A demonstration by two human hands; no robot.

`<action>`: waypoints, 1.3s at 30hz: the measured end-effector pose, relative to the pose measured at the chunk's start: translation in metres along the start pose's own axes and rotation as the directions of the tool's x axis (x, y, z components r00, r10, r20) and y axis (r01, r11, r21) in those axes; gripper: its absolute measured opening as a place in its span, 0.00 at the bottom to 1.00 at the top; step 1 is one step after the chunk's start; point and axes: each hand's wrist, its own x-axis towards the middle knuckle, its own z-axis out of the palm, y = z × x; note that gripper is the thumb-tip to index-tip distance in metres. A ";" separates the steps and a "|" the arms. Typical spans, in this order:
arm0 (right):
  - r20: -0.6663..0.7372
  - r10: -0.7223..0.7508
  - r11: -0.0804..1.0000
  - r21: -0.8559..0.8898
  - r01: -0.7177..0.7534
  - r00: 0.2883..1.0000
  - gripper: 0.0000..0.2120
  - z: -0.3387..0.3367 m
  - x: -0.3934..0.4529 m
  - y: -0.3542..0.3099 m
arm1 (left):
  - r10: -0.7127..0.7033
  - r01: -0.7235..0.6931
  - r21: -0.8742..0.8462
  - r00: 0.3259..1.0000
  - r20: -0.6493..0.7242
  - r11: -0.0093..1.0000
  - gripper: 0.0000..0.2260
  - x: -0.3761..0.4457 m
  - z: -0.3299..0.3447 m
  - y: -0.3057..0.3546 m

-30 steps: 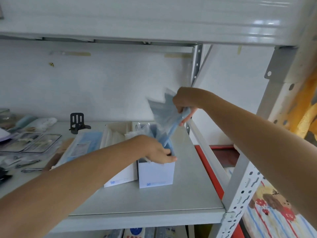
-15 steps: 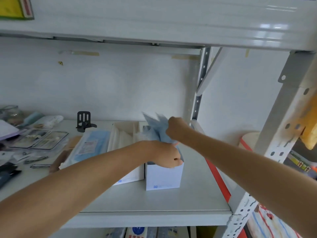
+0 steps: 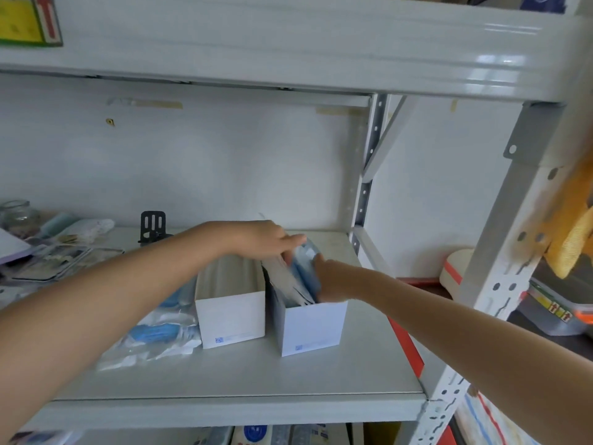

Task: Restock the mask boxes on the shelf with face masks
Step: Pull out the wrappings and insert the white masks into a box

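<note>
Two open white mask boxes stand side by side on the grey shelf (image 3: 224, 383). The left box (image 3: 231, 319) holds white material. The right box (image 3: 313, 329) holds a stack of blue face masks (image 3: 305, 268) standing on edge. My right hand (image 3: 330, 281) is inside the right box, pressed against the masks' right side. My left hand (image 3: 266, 240) reaches over the left box, its fingers resting on top of the same masks. A clear bag of blue masks (image 3: 154, 335) lies flat left of the boxes.
A black bracket (image 3: 152, 224) stands at the back. Flat trays and a glass jar (image 3: 17, 215) crowd the shelf's left end. Upright posts (image 3: 364, 194) bound the right side; the upper shelf (image 3: 288, 49) hangs low overhead. A yellow cloth (image 3: 574, 226) hangs at right.
The blue masks, held high by my right hand a second ago, have come down into the right box. My left hand shifted from the box's front rim to the top of the masks.
</note>
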 end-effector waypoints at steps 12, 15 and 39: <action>-0.529 -0.144 0.988 -0.119 0.095 0.837 0.28 -0.030 -0.015 -0.002 | -0.330 0.345 -0.601 0.933 0.140 0.721 0.15 0.014 0.017 -0.008; -0.410 -0.453 0.845 -0.481 0.234 0.792 0.29 -0.029 -0.007 0.006 | -0.364 0.428 -0.657 0.900 0.241 0.621 0.06 0.008 0.013 -0.004; -0.050 -0.148 0.443 0.890 0.111 0.988 0.28 -0.075 -0.013 -0.041 | -0.545 -0.001 -0.940 0.815 -0.198 0.341 0.06 -0.080 -0.057 -0.046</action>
